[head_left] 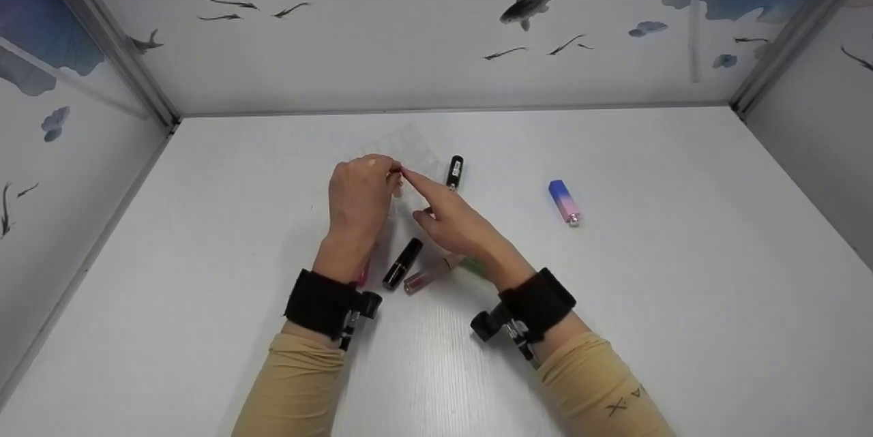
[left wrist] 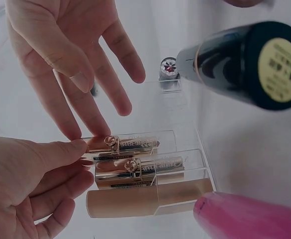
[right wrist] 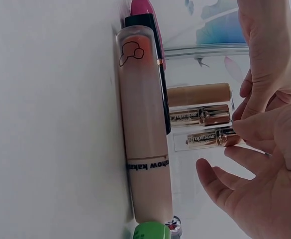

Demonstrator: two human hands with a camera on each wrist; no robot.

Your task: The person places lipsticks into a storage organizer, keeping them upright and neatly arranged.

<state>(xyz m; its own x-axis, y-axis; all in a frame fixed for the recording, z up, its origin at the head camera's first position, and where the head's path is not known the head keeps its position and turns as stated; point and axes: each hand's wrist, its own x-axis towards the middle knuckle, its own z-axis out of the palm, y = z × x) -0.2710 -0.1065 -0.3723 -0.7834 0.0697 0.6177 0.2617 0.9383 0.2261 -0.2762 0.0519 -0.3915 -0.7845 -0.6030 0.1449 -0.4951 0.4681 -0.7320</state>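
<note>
Pinching with the left hand (head_left: pixel 360 195) the end of a gold tube (left wrist: pixel 133 144), partly inside a clear holder (left wrist: pixel 167 137) beside a second gold tube (left wrist: pixel 140 172) and tan tube (left wrist: pixel 125 203). Guessing partway done. Probably left, loose on the table (head_left: pixel 204 232): pink tube (head_left: pixel 363 275), black tube (head_left: pixel 402 264), gloss tube (head_left: pixel 424 279), black stick (head_left: pixel 455 170). Touching the first tube with the right hand (head_left: pixel 460 222), fingers extended. Then green tube (head_left: pixel 475 266), blue-pink tube (head_left: pixel 563 201).

- Blue-and-pink tube (head_left: pixel 563 201), well right of the right hand (head_left: pixel 455 220)
- Black tube (head_left: pixel 402 264), nearer the wearer than the left hand (head_left: pixel 361 197)
- Fish-painted wall (head_left: pixel 436 48), beyond both
- White table (head_left: pixel 682 260), beneath
</note>
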